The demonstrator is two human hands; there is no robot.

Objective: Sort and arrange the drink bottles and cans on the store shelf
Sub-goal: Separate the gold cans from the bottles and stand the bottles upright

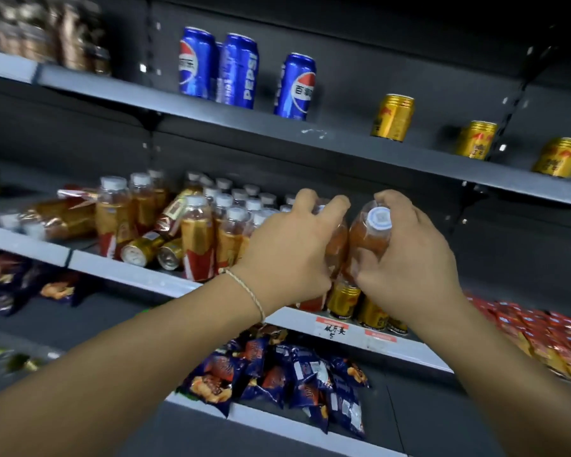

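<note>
- Two amber bottles, the left bottle (pixel 338 242) and the right bottle (pixel 371 239), are held side by side and touching above the front of the middle shelf (pixel 129 275); the right one shows its white cap.
- Upright gold cans (pixel 343 300) stand at the shelf edge just beneath them.
- To the left stands a cluster of capped bottles (pixel 197 239), with two fallen cans (pixel 142 250) lying among them.
- The upper shelf (pixel 211 117) carries blue Pepsi cans (pixel 239 70) and, further right, spaced golden cans (pixel 392 117).
- Snack bags (pixel 277 374) lie on the level below.
- The left hand (pixel 287 252) curls its fingers over the left bottle, gripping it.
- The right hand (pixel 412 255) wraps round the right bottle, clasping it.
</note>
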